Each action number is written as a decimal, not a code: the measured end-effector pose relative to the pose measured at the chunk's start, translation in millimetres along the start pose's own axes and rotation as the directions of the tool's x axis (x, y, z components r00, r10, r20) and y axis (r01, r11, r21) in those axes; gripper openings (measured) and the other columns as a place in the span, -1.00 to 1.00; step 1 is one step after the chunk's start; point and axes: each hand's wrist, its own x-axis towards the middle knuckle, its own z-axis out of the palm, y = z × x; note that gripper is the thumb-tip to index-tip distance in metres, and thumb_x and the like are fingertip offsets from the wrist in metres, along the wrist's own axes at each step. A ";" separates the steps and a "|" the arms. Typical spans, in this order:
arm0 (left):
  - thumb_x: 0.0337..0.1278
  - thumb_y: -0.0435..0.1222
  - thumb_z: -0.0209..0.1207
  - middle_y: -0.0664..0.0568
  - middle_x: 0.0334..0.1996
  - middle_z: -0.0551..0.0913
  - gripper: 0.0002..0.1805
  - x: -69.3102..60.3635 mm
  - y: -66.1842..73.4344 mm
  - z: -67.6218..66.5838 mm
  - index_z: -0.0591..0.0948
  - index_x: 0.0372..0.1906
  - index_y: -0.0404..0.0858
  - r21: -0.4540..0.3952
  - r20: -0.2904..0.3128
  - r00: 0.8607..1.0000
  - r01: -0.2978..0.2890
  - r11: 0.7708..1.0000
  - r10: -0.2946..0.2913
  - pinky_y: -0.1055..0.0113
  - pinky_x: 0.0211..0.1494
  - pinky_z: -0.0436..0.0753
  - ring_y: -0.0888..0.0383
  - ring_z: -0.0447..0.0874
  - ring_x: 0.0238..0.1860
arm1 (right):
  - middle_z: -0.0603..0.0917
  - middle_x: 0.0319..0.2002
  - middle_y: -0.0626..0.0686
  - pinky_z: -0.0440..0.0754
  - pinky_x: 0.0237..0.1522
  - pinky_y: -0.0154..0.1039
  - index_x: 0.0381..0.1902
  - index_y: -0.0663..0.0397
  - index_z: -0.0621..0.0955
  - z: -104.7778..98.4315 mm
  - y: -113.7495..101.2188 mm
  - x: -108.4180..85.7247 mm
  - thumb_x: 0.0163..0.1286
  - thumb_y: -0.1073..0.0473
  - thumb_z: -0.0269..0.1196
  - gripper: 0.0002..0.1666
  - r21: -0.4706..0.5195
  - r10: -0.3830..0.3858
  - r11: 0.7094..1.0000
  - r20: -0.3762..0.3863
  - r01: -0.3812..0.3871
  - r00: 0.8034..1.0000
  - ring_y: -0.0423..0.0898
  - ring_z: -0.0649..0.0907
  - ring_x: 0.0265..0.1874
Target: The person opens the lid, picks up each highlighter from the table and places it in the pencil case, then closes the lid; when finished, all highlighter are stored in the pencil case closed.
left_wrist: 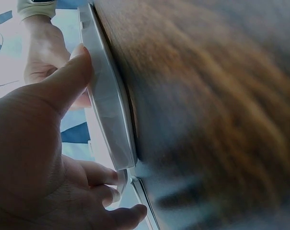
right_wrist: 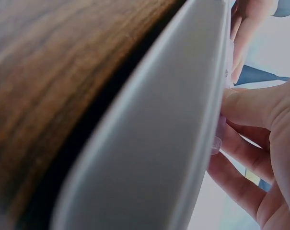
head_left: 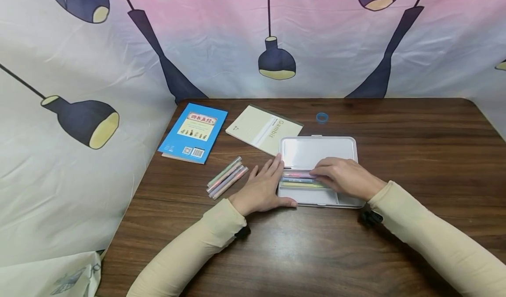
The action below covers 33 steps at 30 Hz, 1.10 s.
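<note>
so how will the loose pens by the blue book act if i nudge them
The pens look slim and rounded, so they would probably roll apart if nudged. Their barrels seem smooth and shiny, so they may feel a bit slippery. Being so thin, they are likely light.

Long left sleeve point(head_left: 182, 253), plain pale cream cloth, wrinkled near the left cuff point(head_left: 225, 218), long right sleeve point(head_left: 435, 240), matching cream cloth, right cuff point(head_left: 384, 197) ending at the wrist, small black left wrist device point(head_left: 243, 232), black right wrist device point(head_left: 370, 218), hands point(head_left: 262, 190) bare.
</note>
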 end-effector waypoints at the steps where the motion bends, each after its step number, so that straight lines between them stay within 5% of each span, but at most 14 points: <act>1: 0.03 0.42 0.16 0.05 0.61 -0.37 0.28 0.3 0.3 0.1 -0.18 0.61 -0.18 0.000 0.000 1.000 -0.001 1.000 0.001 -0.16 0.55 -0.13 0.03 -0.27 0.61 | 0.73 -0.21 -0.11 0.70 -0.20 -0.18 -0.08 0.02 0.78 -0.3 0.0 -0.3 0.24 0.25 0.44 -0.74 0.001 0.002 1.000 0.000 -0.002 1.000 -0.21 0.70 -0.21; 20: 0.05 0.41 0.16 0.04 0.61 -0.37 0.27 2.2 4.3 -0.1 -0.17 0.61 -0.18 0.009 -0.001 1.000 -0.012 1.000 0.012 -0.17 0.55 -0.13 0.01 -0.26 0.61 | 0.72 -0.23 -0.13 0.69 -0.21 -0.19 -0.12 -0.01 0.79 -4.7 1.3 -10.5 0.22 0.21 0.46 -0.76 -0.013 0.002 1.000 -0.040 -0.003 0.999 -0.23 0.68 -0.23; 28: 0.05 0.41 0.16 0.06 0.61 -0.37 0.26 0.5 2.7 -0.6 -0.17 0.61 -0.18 0.015 0.001 1.000 -0.003 1.000 0.003 -0.17 0.55 -0.14 0.00 -0.25 0.61 | 0.73 -0.20 -0.05 0.70 -0.25 -0.15 -0.10 0.07 0.77 -8.2 2.8 -33.8 0.19 0.21 0.47 -0.71 -0.030 -0.006 1.000 -0.085 0.004 0.996 -0.17 0.69 -0.22; 33: 0.06 0.40 0.16 0.05 0.61 -0.36 0.25 -0.5 1.2 -1.5 -0.16 0.61 -0.18 0.012 -0.002 1.000 -0.002 1.000 0.002 -0.17 0.55 -0.14 0.00 -0.25 0.61 | 0.72 -0.05 0.01 0.67 -0.08 -0.05 0.05 0.13 0.71 -13.4 1.2 -53.3 0.17 0.13 0.48 -0.53 -0.019 0.016 1.000 -0.101 -0.018 0.995 -0.08 0.70 -0.08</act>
